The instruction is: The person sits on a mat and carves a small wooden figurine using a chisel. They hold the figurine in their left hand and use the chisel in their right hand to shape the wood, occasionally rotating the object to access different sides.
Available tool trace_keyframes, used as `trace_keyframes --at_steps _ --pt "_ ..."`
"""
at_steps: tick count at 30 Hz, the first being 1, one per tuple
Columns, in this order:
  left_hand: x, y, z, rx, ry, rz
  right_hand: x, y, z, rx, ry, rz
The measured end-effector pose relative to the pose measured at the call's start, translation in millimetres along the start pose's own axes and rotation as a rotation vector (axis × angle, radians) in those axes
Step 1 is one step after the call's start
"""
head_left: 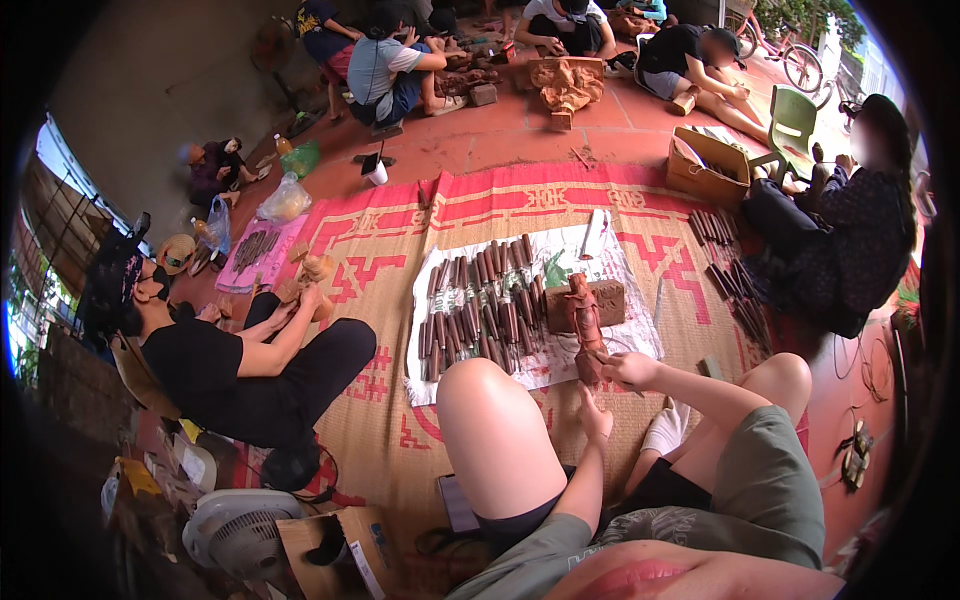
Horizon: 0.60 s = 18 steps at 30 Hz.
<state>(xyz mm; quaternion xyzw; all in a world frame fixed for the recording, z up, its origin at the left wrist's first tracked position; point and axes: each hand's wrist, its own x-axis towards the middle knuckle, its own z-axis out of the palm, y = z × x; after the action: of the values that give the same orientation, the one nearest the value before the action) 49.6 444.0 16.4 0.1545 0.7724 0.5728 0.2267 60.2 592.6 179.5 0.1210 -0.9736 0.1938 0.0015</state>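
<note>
I sit on a woven mat (380, 420) with my knees drawn up. A reddish-brown carved wooden figure (584, 320) stands upright in front of me. My left hand (597, 412) grips its base from below. My right hand (628, 370) rests against the figure's lower part, fingers closed on a thin carving tool whose tip barely shows. Just beyond the figure lies a white cloth (440, 385) with several wood-handled chisels (480, 305) laid in rows, and a brown wooden block (608, 303) sits behind the figure.
A person in black (235, 375) sits to my left holding a pale wooden carving. Another person in dark clothes (835, 240) sits at the right beside more chisels (725, 265) and a cardboard box (708, 165). Several people work farther back. A fan (238, 530) stands near my left.
</note>
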Motion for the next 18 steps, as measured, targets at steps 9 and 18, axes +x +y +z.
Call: trace_keyframes --at_steps 9,18 --pt "-0.6 10.2 -9.1 -0.080 -0.080 -0.067 -15.8 -7.7 -1.4 0.080 -0.288 0.088" --pt "7.4 -13.9 -4.0 -0.203 -0.041 -0.051 -20.2 -15.4 31.1 0.112 -0.324 -0.178"
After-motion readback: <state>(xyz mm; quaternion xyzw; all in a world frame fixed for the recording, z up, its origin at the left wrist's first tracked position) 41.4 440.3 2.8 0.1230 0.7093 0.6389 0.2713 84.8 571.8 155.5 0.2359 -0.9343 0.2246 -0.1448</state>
